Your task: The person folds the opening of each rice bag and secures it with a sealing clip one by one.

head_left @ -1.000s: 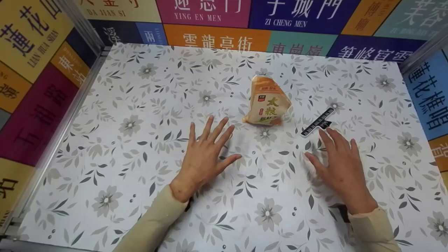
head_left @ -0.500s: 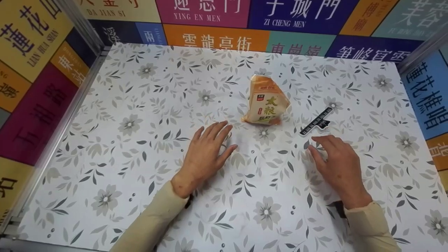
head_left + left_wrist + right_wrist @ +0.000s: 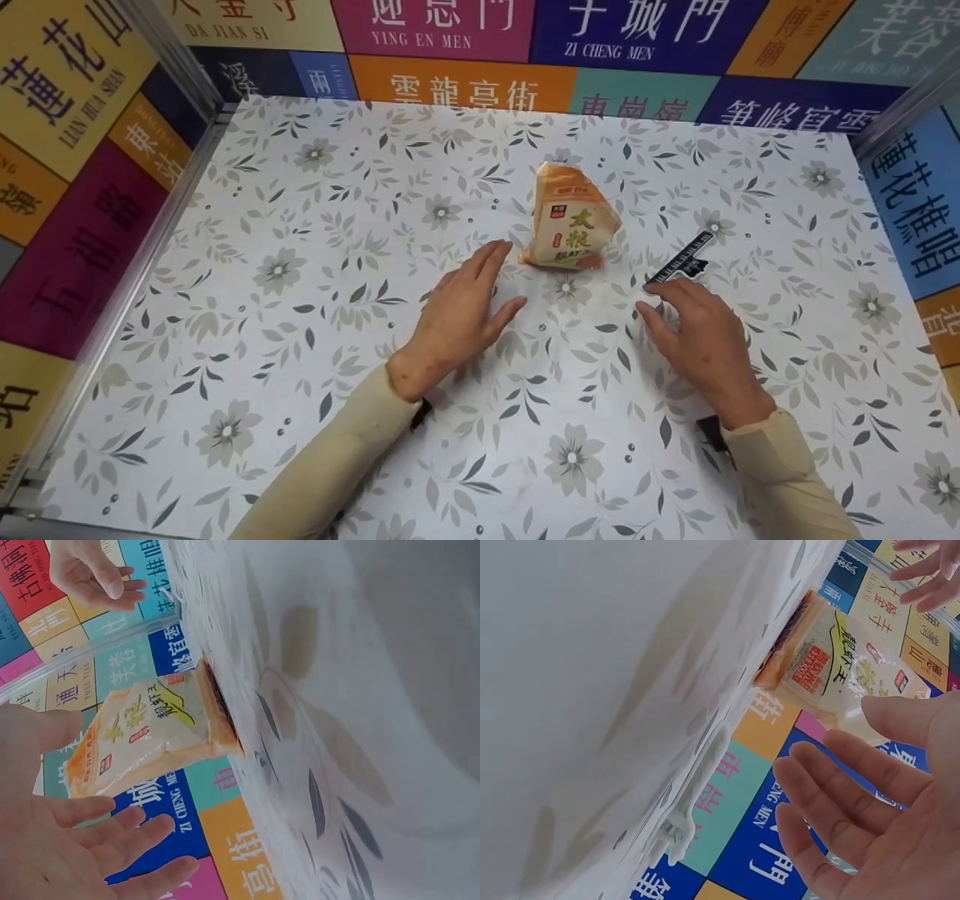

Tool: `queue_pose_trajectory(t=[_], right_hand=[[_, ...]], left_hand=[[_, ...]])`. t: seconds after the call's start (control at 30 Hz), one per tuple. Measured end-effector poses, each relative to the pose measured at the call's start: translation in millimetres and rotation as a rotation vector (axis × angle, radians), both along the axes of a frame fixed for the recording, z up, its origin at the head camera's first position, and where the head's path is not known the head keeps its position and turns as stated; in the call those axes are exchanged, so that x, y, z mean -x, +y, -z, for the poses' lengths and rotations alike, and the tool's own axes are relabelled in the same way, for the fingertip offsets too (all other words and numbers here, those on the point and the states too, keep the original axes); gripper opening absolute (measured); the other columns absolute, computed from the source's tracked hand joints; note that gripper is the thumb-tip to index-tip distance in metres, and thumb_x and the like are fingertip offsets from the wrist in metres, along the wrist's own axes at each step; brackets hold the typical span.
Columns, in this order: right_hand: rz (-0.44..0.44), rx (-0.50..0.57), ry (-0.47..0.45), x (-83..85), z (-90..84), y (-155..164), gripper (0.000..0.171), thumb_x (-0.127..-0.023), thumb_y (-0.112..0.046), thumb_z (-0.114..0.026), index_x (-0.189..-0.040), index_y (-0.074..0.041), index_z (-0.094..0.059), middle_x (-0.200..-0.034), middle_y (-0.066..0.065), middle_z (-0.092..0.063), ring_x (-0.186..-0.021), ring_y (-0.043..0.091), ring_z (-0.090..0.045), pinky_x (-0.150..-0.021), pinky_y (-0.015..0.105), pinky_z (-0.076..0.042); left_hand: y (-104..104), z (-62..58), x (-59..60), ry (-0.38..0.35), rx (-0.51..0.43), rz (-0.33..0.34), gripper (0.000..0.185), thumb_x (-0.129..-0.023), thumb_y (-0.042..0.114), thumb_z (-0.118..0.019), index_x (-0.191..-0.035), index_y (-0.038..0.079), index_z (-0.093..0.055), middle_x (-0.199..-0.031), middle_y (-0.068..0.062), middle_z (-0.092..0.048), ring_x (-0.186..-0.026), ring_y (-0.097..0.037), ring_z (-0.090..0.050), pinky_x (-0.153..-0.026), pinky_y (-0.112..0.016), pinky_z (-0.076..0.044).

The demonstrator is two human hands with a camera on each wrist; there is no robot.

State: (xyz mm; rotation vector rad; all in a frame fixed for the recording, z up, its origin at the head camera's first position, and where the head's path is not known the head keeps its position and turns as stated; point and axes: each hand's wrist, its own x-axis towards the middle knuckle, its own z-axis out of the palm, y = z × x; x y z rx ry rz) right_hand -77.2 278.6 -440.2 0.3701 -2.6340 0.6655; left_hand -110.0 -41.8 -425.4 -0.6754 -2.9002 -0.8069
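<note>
An orange and white snack bag (image 3: 574, 221) stands on the floral tabletop (image 3: 300, 225) near the middle. My left hand (image 3: 480, 292) hovers just left of and before it, fingers straight and close together, holding nothing. In the left wrist view the bag (image 3: 150, 731) is just beyond my spread fingers (image 3: 112, 829). My right hand (image 3: 679, 311) is loosely relaxed and holds nothing, its fingertips right by a thin black clip (image 3: 681, 261) lying right of the bag. The right wrist view shows the bag (image 3: 840, 660) past my extended fingers (image 3: 855, 765).
Walls covered in coloured sign panels (image 3: 465, 82) close in the table at the back and on both sides, with metal rails (image 3: 150, 247) at the edges. Cream sleeves (image 3: 330, 465) cover both forearms.
Both hands have lifted off the table and moved forward. The left has closed its spread fingers and neared the bag; the right has drawn up to the black clip. Bag and clip have not moved.
</note>
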Motion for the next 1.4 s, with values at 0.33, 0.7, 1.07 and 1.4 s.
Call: queue_pose_trajectory(t=[0.33,0.7,1.07,1.4], right_hand=[[0.039,0.007,-0.031,8.9,-1.4,-1.2,0.026,-0.093,-0.016,-0.08,-0.116,-0.005,-0.076,-0.109,0.013,-0.074,-0.097,0.035,-0.071,-0.081,0.05,-0.056],[0.073,0.03,-0.072,23.5,-3.6,-6.5,0.038,-0.097,-0.023,-0.076,-0.13,-0.005,-0.069,-0.116,0.017,-0.072,-0.105,0.038,-0.07,-0.088,0.054,-0.054],[0.089,0.126,-0.264,36.8,-6.6,-12.3,0.057,-0.105,-0.04,-0.063,-0.152,-0.011,-0.05,-0.132,0.015,-0.066,-0.122,0.037,-0.062,-0.1,0.059,-0.048],[0.023,0.221,-0.347,50.8,-3.7,-14.8,0.063,-0.105,-0.04,-0.062,-0.155,-0.008,-0.044,-0.143,0.016,-0.06,-0.129,0.038,-0.057,-0.104,0.058,-0.047]], left_hand=[[10.1,6.8,14.0,-0.068,-0.093,0.013,0.074,-0.105,0.045,-0.06,-0.162,0.009,-0.031,-0.167,-0.011,-0.038,-0.145,-0.029,-0.052,-0.118,-0.045,-0.046],[21.8,8.3,23.0,-0.113,-0.149,0.015,0.075,-0.105,0.044,-0.06,-0.162,0.006,-0.029,-0.168,-0.012,-0.035,-0.154,-0.025,-0.041,-0.125,-0.039,-0.038],[35.4,11.6,33.3,-0.148,-0.214,0.002,0.076,-0.106,0.044,-0.059,-0.163,0.005,-0.026,-0.168,-0.013,-0.033,-0.155,-0.026,-0.038,-0.127,-0.039,-0.035],[43.2,14.1,40.2,-0.204,-0.309,0.013,0.07,-0.106,0.041,-0.059,-0.161,0.01,-0.03,-0.163,-0.01,-0.041,-0.148,-0.025,-0.048,-0.123,-0.039,-0.041]])
